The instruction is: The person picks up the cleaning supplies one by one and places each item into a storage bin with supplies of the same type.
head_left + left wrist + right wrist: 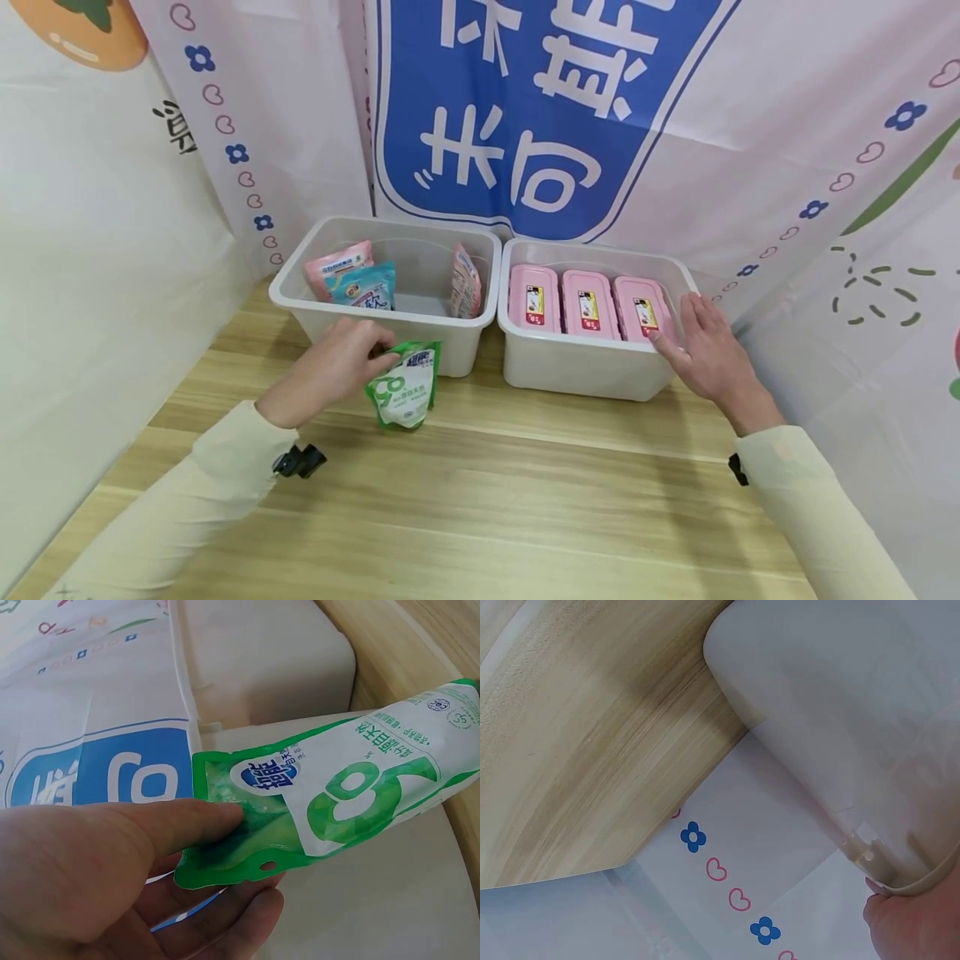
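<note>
My left hand [341, 358] pinches a green and white pouch [406, 387] by its top edge, in front of the left bin. In the left wrist view the thumb presses on the front of the pouch [337, 784], with fingers behind it. The left white bin [472, 350] contains a pink pouch [341, 258], a blue pouch [365, 286] and another pink pouch [465, 283] at its right wall. My right hand [708, 350] rests with extended fingers on the right rim of the other white bin [585, 371]. Three pink lidded boxes [588, 304] stand in that bin.
The two bins sit side by side on a wooden table [480, 508]. A printed curtain [480, 108] hangs close behind them, and pale sheets [862, 333] enclose the sides. Table surface extends in front of the bins.
</note>
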Tool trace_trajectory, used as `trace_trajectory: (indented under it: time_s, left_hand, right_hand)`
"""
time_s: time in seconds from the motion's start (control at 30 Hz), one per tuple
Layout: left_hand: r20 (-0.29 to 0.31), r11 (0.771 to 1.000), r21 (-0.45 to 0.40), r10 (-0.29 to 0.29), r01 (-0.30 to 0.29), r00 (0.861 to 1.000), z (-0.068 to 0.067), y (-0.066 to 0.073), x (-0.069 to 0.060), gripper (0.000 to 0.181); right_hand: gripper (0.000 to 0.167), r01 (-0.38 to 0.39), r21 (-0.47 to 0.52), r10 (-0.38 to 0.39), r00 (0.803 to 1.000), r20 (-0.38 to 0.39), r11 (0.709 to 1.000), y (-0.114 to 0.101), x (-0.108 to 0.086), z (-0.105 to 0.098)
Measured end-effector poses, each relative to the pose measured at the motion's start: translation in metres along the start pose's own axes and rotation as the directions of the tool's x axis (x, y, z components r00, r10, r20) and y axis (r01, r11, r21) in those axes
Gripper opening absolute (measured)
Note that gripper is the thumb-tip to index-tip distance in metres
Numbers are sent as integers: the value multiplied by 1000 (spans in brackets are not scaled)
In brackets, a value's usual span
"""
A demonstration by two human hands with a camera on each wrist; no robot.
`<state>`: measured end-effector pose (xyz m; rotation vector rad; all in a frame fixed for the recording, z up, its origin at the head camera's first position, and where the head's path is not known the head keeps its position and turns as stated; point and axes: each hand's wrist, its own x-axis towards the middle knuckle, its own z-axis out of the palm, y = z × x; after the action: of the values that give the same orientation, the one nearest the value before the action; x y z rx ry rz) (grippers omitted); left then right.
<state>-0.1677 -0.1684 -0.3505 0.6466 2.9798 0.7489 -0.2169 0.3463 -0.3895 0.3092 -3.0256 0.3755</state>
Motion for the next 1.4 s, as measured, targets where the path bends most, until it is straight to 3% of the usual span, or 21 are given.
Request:
trace_trajectory:
  time_s: [0.27, 0.57, 0.87, 1.1, 1.4]
  left_hand:
    - [-29, 1000, -11, 24, -24, 999, -12, 1, -2, 9]
    - [-30, 999, -34, -15, 14, 999, -25, 6, -4, 10]
    - [-70, 999, 32, -1, 3, 998, -42, 16, -4, 12]
    - [-69, 999, 25, -30, 31, 997, -57, 26, -2, 12]
    - [-138, 998, 69, 11, -2, 990, -67, 36, -1, 10]
  right_hand:
    - [91, 5, 3, -5, 1000, 2, 1000, -1, 1, 0]
    - [91, 13, 3, -13, 1000, 6, 1000, -1, 0, -1]
    - [91, 11, 14, -11, 1000, -7, 1000, 0, -1, 0]
    - [91, 16, 16, -16, 1000, -2, 1000, 0, -1, 0]
    - [90, 21, 21, -21, 1000, 3, 1000, 0, -1, -1]
